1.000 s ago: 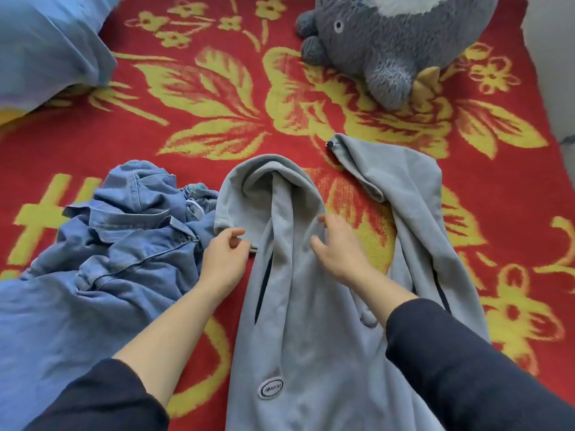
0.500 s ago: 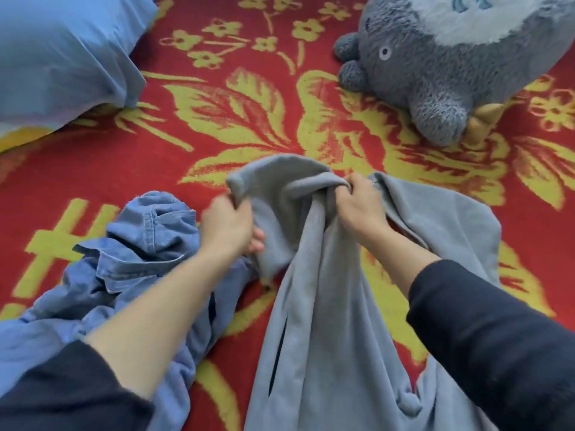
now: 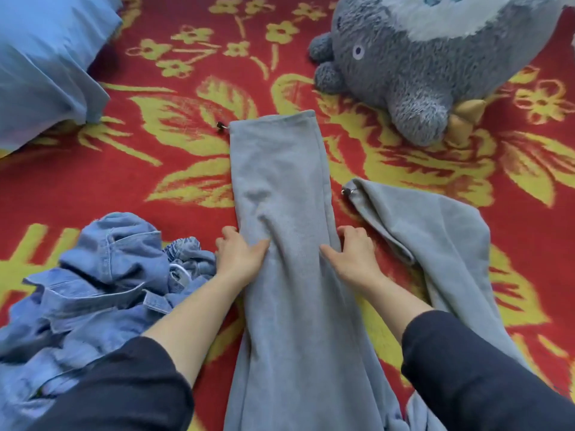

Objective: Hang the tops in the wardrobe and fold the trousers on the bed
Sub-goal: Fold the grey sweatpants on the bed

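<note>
Grey trousers [image 3: 280, 181] lie on the red and yellow bedcover [image 3: 93, 188]. One leg runs straight away from me, its hem at the far end with a small black cord stopper beside it. The other leg [image 3: 435, 231] lies crumpled to the right. My left hand [image 3: 239, 255] grips the straight leg's left edge, thumb on top. My right hand [image 3: 353, 256] grips its right edge the same way. A crumpled blue denim garment [image 3: 102, 281] sits just left of my left hand.
A large grey plush toy [image 3: 429, 66] lies at the far right, close to the trouser hem. A blue pillow [image 3: 46, 63] fills the far left corner. Bare bedcover shows between the pillow and the trousers.
The folded-over trouser leg has been pulled out and laid flat, straight away from me. Both hands slid from its bunched end to its two side edges.
</note>
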Action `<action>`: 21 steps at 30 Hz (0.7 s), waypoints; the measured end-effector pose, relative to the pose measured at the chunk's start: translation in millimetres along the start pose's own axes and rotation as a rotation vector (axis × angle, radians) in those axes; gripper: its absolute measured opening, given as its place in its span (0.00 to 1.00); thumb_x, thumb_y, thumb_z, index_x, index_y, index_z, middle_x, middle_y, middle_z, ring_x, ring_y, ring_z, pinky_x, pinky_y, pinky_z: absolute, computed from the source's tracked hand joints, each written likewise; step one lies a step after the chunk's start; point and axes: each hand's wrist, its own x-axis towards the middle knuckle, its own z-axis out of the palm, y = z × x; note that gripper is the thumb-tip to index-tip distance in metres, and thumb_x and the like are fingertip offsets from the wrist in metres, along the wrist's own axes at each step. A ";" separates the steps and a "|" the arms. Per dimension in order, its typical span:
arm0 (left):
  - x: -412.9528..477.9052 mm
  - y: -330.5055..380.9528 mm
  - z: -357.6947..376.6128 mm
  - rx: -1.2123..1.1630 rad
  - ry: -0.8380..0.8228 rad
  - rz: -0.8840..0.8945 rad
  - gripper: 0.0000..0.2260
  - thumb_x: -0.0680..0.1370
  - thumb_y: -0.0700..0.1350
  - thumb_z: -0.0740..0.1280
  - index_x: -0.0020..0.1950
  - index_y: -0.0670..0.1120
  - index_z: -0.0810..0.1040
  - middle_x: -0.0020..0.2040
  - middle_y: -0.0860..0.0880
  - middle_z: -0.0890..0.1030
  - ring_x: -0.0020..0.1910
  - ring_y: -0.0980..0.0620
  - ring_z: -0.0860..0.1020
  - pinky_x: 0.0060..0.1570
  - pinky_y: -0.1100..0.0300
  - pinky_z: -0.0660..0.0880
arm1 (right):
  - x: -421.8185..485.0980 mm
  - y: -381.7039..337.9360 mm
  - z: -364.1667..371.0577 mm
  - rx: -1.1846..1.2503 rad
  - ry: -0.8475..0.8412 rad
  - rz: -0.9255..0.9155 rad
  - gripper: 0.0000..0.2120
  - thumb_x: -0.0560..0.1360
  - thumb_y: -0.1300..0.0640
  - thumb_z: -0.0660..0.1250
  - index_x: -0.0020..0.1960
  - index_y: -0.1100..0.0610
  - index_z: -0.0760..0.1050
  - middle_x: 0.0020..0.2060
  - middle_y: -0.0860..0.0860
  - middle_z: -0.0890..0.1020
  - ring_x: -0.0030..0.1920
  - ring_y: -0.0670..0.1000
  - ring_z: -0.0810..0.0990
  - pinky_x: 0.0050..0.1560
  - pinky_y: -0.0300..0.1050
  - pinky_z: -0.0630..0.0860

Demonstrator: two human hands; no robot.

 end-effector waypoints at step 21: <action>-64.0 82.5 71.0 -0.369 -0.303 0.331 0.07 0.78 0.45 0.66 0.44 0.47 0.82 0.40 0.52 0.81 0.40 0.57 0.77 0.43 0.65 0.72 | -21.1 91.3 -112.7 -0.138 0.021 0.014 0.07 0.67 0.61 0.73 0.42 0.61 0.76 0.38 0.52 0.79 0.39 0.49 0.76 0.37 0.42 0.70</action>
